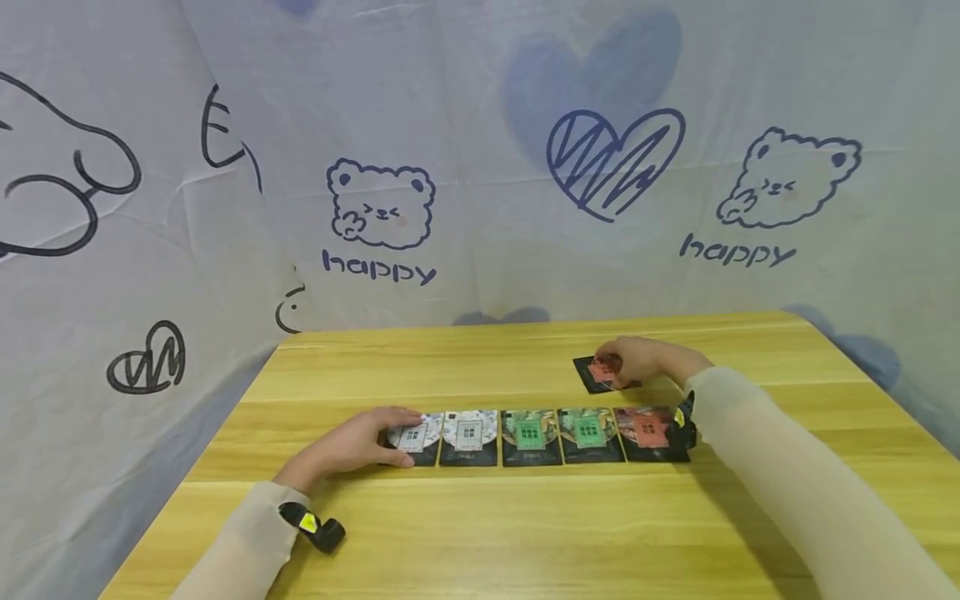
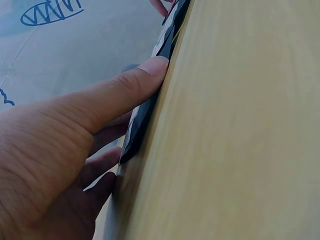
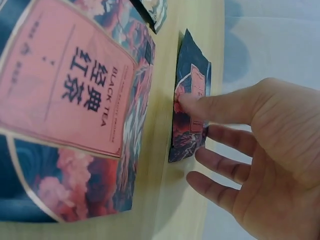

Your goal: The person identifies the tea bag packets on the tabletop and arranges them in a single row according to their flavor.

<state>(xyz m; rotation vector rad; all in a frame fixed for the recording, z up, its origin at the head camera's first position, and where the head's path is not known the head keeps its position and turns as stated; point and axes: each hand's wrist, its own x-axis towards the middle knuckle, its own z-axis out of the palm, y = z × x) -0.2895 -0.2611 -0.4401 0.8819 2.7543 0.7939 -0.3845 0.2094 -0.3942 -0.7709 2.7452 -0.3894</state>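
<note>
Five flat tea sachets lie side by side in a row on the table. At the left end, my left hand [image 1: 367, 442] rests on a white-and-black sachet [image 1: 423, 437], the thumb [image 2: 150, 67] on its near edge and the fingers toward its far and left edges. A second white sachet [image 1: 470, 437] and two green-labelled sachets [image 1: 531, 435] follow, then a red-labelled one [image 3: 65, 75] reading BLACK TEA. Behind the row, my right hand [image 1: 637, 362] pinches another red-labelled tea sachet [image 3: 192, 100], thumb on its front; part of it is hidden by the hand.
The wooden table [image 1: 480, 525] ends at a pale cloth backdrop [image 1: 465, 100] printed with bears and hearts. Both wrists carry a black strapped device, the left one [image 1: 318, 527] above the table. My right forearm passes close to the row's right end.
</note>
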